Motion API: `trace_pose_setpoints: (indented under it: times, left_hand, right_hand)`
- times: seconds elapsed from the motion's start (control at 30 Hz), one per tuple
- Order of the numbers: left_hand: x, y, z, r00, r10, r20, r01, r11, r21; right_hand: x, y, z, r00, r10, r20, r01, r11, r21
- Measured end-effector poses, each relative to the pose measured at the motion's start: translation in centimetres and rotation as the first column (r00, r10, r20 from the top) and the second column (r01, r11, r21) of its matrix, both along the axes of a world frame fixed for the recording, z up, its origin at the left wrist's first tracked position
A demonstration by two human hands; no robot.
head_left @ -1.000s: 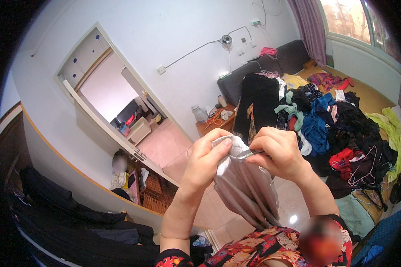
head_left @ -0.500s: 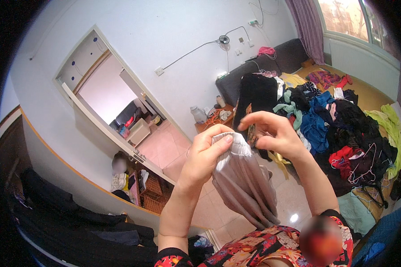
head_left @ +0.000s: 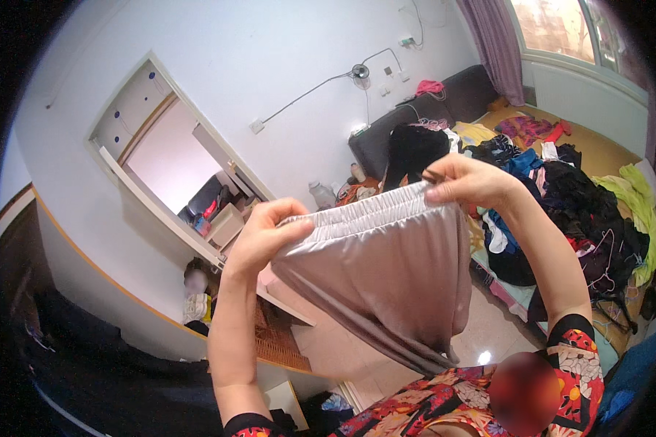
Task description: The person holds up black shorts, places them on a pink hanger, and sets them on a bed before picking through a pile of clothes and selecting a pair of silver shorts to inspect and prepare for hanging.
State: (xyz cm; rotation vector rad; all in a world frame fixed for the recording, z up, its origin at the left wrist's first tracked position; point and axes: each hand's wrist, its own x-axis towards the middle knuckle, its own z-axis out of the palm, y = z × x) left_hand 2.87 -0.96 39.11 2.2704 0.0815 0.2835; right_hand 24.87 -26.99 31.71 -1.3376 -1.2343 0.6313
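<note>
A taupe satin elastic-waist garment (head_left: pixel 386 269) hangs in front of me, skirt or trousers I cannot tell. Its pale, gathered waistband is pulled out wide between my hands. My left hand (head_left: pixel 270 237) pinches one end of the band, thumb on the near side. At the other end, slightly higher, my right hand (head_left: pixel 470 180) grips the band between thumb and fingers. The cloth narrows downward toward my flowered top, and its lower end is hidden there.
A large heap of mixed clothes (head_left: pixel 554 211) covers much of the bed (head_left: pixel 619 146) at right, with hangers (head_left: pixel 601 269) on it. Dark clothes (head_left: pixel 116 364) lie at lower left. An open doorway (head_left: pixel 168 160) is at left; a small cabinet (head_left: pixel 364 191) stands beside the headboard.
My hands have moved apart, left hand leftward and right hand up. The right hand has taken hold of the waistband, and the bunched garment is now spread wide.
</note>
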Motion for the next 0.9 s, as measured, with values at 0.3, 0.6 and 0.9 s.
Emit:
trace_pose_setpoints:
  times: [0.3,0.6,0.9]
  left_hand:
    - [-5.2,6.4,1.9,0.985,-0.046,-0.165,0.054,0.998,0.041]
    - [-5.6,6.1,3.9,0.999,-0.031,-0.039,0.037,0.987,0.157]
    - [-4.4,1.8,1.8,0.986,-0.021,-0.167,0.03,0.998,0.056]
  right_hand:
    - [7.8,-3.2,1.5,0.84,-0.54,0.054,0.518,0.828,0.213]
    - [9.9,-2.1,0.5,0.735,-0.615,0.285,0.571,0.788,0.228]
    - [7.0,-0.2,2.2,0.776,-0.557,0.295,0.481,0.826,0.293]
